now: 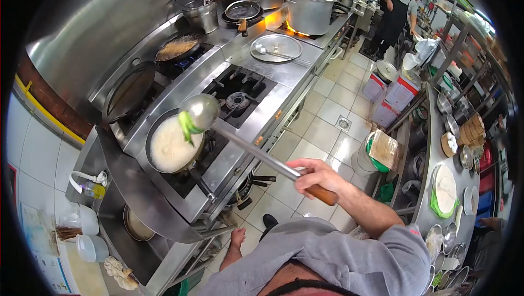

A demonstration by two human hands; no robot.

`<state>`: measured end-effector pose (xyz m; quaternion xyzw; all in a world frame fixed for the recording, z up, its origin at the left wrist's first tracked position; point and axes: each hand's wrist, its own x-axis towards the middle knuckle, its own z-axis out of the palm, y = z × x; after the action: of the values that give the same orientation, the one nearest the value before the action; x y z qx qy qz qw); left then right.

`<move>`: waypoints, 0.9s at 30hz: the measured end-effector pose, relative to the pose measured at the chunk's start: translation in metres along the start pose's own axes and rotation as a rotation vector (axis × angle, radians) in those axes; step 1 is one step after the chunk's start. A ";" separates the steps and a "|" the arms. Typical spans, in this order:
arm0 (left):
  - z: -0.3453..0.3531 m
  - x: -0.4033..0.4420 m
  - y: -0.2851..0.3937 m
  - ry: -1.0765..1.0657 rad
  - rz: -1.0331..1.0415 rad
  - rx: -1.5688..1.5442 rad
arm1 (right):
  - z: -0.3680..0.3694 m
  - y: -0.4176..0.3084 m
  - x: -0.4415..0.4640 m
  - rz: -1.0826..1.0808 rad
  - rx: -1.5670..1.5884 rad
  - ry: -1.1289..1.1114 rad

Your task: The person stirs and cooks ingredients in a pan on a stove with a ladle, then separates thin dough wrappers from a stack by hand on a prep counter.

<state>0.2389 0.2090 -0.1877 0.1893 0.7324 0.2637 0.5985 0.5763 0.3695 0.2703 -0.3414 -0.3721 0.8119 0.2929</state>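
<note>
My right hand [319,178] is closed round the wooden end of a long-handled metal ladle [202,111]. The ladle's bowl is tipped over a pan [176,142] of white, frothy liquid on the front burner. Green leafy pieces [189,126] hang from the bowl's edge above the liquid. My left hand [237,238] hangs low beside the counter's edge, away from the pan; its fingers are small and partly hidden, so their pose is unclear. The pan's handle [203,184] points toward the counter's front edge.
An unlit burner [238,99] lies right of the pan. Behind are a wok of brown food [176,48], a metal plate with a spoon [277,48] and a large pot [310,12] over flame. A person in a black apron [394,17] stands in the far aisle.
</note>
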 end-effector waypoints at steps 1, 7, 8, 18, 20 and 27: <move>0.008 0.004 0.004 -0.007 -0.002 0.074 | -0.013 0.001 -0.019 -0.018 0.017 0.033; 0.066 0.012 0.025 -0.074 0.081 0.383 | -0.074 0.019 -0.158 -0.264 0.236 0.314; 0.077 0.010 0.030 -0.089 0.097 0.375 | -0.082 0.025 -0.184 -0.324 0.272 0.361; 0.230 -0.035 0.036 -0.547 0.200 0.668 | -0.114 0.068 -0.447 -0.724 0.315 1.078; 0.257 -0.018 0.018 -0.598 0.275 0.715 | -0.122 0.078 -0.496 -0.812 0.311 1.168; 0.320 -0.034 0.035 -0.651 0.312 0.857 | -0.152 0.090 -0.634 -0.943 0.259 1.645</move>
<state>0.5571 0.2678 -0.1864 0.5935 0.5147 -0.0443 0.6172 1.0514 -0.0816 0.3363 -0.5851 -0.0562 0.1510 0.7948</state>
